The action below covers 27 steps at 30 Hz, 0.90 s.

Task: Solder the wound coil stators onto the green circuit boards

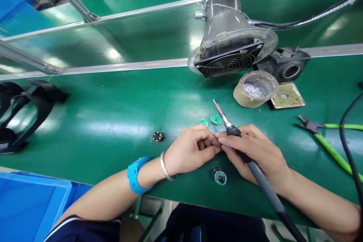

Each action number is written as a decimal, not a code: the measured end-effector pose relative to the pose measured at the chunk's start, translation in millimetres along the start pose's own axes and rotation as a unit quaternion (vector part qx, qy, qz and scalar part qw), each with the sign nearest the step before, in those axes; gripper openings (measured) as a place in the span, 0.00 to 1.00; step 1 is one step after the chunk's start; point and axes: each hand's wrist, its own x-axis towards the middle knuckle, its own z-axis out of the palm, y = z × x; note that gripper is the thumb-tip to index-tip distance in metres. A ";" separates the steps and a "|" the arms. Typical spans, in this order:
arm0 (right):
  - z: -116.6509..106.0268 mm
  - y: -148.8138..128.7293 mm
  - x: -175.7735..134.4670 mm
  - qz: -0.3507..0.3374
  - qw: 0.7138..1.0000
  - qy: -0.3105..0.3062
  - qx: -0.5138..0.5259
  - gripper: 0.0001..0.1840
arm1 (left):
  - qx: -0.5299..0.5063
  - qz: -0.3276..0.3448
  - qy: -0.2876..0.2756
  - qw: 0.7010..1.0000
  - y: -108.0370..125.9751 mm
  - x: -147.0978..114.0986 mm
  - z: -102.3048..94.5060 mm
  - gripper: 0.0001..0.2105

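My right hand (pixel 261 155) is closed around a soldering iron (pixel 262 179), whose bare metal tip points up and away over the bench. Its fingertips meet those of my left hand (pixel 193 147), which is pinched shut; a speck of green shows between the two hands, too small to name. Just beyond the fingers lie two round green circuit boards, one partly behind my left hand (pixel 204 122) and one beside the iron (pixel 216 119). A copper-wound ring coil (pixel 157 136) rests to the left. Nearer me sits a round part with a circuit board on top (pixel 220 177).
A fume extractor hood (pixel 229 58) hangs over the back. Below it stand a tub of solder scraps (pixel 253 89), an iron holder (pixel 289 68) and a sponge tray (pixel 287 96). Green-handled cutters (pixel 320 130) and a black cable (pixel 344 136) lie right; a blue bin (pixel 34 208) is lower left.
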 end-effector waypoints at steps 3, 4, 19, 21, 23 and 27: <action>-0.3 1.2 -0.8 -0.001 1.000 -0.007 0.002 0.24 | 0.003 0.003 0.004 1.000 -1.6 0.0 1.7 0.05; -0.4 1.9 -1.6 -0.004 1.000 -0.007 0.007 0.25 | 0.001 -0.001 0.004 1.000 -2.0 0.3 2.2 0.05; 0.8 0.9 -0.5 -0.027 0.999 0.001 0.023 0.25 | -0.051 -0.070 -0.020 0.996 -1.6 2.4 -2.9 0.05; 0.0 0.2 -1.0 -0.022 0.999 -0.009 0.023 0.26 | -0.062 -0.084 -0.029 0.994 -1.5 2.7 -3.7 0.04; -1.5 0.1 -1.8 -0.019 0.999 -0.016 0.026 0.26 | -0.078 -0.101 -0.041 0.991 -1.7 3.2 -4.2 0.04; -7.3 0.1 -3.9 -0.011 0.999 -0.011 0.040 0.23 | -0.096 -0.127 -0.051 0.986 -2.5 4.5 -4.9 0.04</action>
